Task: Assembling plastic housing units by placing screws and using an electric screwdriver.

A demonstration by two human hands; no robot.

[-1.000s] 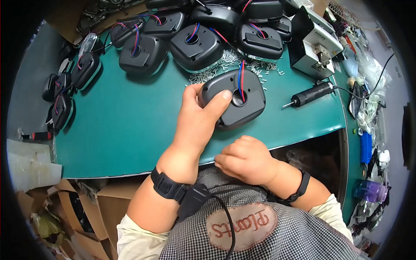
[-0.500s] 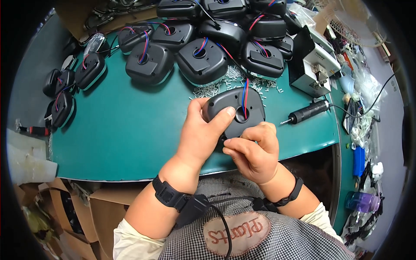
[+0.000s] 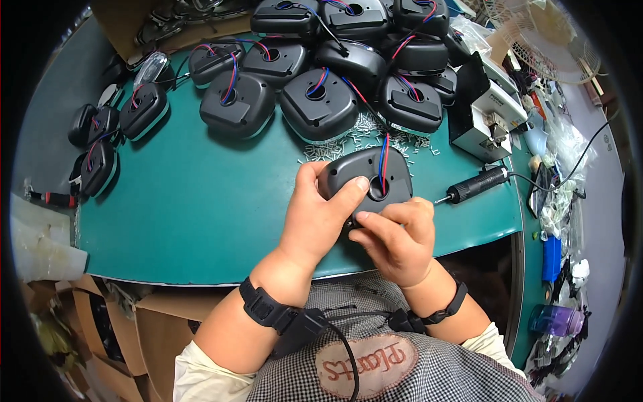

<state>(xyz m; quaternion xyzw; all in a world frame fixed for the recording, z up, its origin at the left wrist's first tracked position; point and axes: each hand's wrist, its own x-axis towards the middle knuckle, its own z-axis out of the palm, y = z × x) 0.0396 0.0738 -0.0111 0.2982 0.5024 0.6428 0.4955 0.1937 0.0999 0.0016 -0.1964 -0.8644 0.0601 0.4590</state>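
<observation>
Left hand [image 3: 315, 214]: grasping the housing [image 3: 365, 177], covering its left side
Right hand [image 3: 395, 234]: pinching at the housing's lower edge; pinched part hidden
Tabletop [image 3: 201, 201]: screws [image 3: 362, 134] blurring together

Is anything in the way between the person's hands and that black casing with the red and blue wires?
Nothing visible: the left hand already grips the black casing, and the right hand pinches at its near edge.
</observation>
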